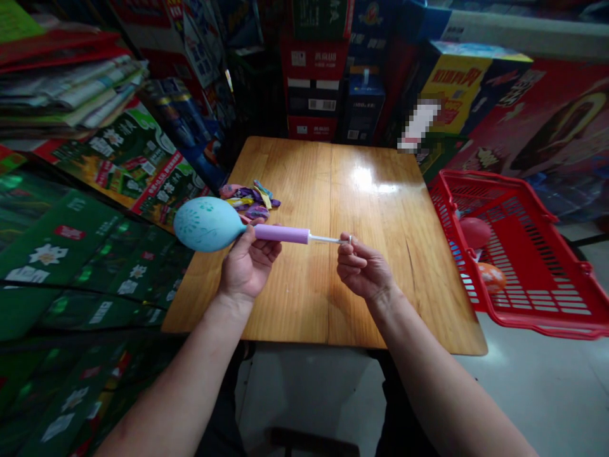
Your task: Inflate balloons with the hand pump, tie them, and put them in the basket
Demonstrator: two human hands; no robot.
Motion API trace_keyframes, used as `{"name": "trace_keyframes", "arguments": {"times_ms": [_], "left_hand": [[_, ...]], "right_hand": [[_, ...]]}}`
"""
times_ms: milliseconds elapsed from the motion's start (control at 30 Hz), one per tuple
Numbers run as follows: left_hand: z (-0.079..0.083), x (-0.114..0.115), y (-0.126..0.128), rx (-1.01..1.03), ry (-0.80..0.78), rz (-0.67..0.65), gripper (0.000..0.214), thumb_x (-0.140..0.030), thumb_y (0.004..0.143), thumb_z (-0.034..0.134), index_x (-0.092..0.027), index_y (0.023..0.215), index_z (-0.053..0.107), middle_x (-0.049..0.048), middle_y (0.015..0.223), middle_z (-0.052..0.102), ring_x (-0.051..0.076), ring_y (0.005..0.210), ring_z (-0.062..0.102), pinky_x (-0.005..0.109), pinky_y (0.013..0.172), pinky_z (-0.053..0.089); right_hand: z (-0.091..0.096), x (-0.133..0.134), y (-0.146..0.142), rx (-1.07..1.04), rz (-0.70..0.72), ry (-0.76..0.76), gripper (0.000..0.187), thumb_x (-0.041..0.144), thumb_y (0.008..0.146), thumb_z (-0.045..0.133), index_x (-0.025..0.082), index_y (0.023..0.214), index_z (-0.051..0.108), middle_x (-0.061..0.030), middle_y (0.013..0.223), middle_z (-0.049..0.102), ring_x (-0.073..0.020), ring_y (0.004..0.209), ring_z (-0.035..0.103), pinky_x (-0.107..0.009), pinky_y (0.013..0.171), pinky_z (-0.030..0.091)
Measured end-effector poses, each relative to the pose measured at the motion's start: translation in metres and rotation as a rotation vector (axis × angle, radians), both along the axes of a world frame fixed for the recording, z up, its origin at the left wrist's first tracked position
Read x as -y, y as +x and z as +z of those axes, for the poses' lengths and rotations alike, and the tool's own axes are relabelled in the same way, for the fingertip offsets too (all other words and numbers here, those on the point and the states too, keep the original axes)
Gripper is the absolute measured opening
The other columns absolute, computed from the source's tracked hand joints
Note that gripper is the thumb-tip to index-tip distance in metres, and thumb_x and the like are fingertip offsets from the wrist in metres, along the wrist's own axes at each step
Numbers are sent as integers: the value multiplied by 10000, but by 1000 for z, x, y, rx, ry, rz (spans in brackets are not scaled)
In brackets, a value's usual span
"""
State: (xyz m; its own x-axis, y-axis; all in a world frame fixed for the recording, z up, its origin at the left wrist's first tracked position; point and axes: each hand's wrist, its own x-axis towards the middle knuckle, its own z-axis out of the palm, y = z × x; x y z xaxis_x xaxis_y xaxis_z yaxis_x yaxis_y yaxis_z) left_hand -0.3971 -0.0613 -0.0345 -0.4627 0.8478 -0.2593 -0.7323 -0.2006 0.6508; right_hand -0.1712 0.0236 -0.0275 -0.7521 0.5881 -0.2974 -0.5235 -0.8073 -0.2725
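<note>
My left hand (248, 261) is closed around the front end of a lilac hand pump (281, 233), pinching the neck of a light blue balloon (205, 223) fitted on its nozzle. The balloon is partly inflated and sticks out past the table's left edge. My right hand (362, 270) is closed in a pinch on the pump's white plunger rod (328, 239), which is pulled out to the right. Both hands hover just above the wooden table (380, 209).
A small heap of limp coloured balloons (248, 198) lies on the table behind the pump. A red plastic basket (528, 254) to the right holds two inflated balloons, red (474, 231) and orange (491, 277). Stacked cartons surround the table on the left and behind.
</note>
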Motion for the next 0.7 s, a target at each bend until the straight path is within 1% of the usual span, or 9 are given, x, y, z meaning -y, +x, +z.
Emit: {"name": "trace_keyframes", "arguments": {"times_ms": [67,100,167,200,267,400,533,600,700], "left_hand": [[2,2,-3,-31,32,17,239,-347,916,671,-211,1111,692,88,1086,761,213,994,722,337,835,591],[2,4,-1,-40,44,-12,260,-359,916,672,-222,1137,684,88,1111,756,229,1024,718,376,864,589],[1,7,8,-35,48,-113,309,-375,920,669,-242,1199,659,98,1150,746,261,1078,706,444,904,577],[-1,8,13,-26,46,-152,321,-374,921,670,-245,1214,652,103,1153,745,266,1085,704,451,910,573],[-3,9,23,-18,44,-184,323,-368,921,671,-240,1217,648,116,1141,748,257,1062,713,424,900,573],[-5,7,27,-15,47,-172,300,-363,932,653,-229,1201,650,132,1131,747,229,1023,721,360,866,576],[-1,4,14,20,8,-154,277,-358,916,670,-216,1154,667,129,1097,753,227,1017,720,334,844,582],[1,4,5,7,6,-106,272,-358,910,675,-207,1135,677,124,1084,756,221,995,722,320,824,587],[2,4,-3,-26,42,-1,257,-362,911,677,-207,1115,689,103,1081,757,211,996,719,316,829,587]], "right_hand": [[0,-1,2,-17,-29,-6,108,129,962,548,149,966,653,37,686,646,-12,419,390,-102,417,352],[-1,1,0,-9,-30,-17,94,128,955,564,153,962,654,30,702,660,-15,436,419,-103,432,374],[-5,6,-6,20,-13,-48,62,129,938,601,156,956,654,15,730,683,-23,467,464,-110,461,413],[-7,9,-9,26,-3,-61,55,128,933,613,155,957,654,12,735,687,-23,471,469,-109,464,418],[-10,14,-15,5,12,-67,57,125,938,610,147,969,653,14,724,679,-15,450,440,-98,443,395],[-12,17,-18,-44,31,-20,85,137,967,565,144,997,644,28,715,663,1,407,354,-86,404,334],[-7,9,-10,22,60,26,95,146,969,559,148,1000,648,27,711,661,1,398,319,-96,403,324],[-3,3,-3,49,45,59,108,148,974,545,151,987,653,33,695,649,-2,395,308,-102,400,316],[0,-2,2,23,-14,69,139,141,985,515,157,966,651,50,671,626,-1,389,294,-99,392,299]]}}
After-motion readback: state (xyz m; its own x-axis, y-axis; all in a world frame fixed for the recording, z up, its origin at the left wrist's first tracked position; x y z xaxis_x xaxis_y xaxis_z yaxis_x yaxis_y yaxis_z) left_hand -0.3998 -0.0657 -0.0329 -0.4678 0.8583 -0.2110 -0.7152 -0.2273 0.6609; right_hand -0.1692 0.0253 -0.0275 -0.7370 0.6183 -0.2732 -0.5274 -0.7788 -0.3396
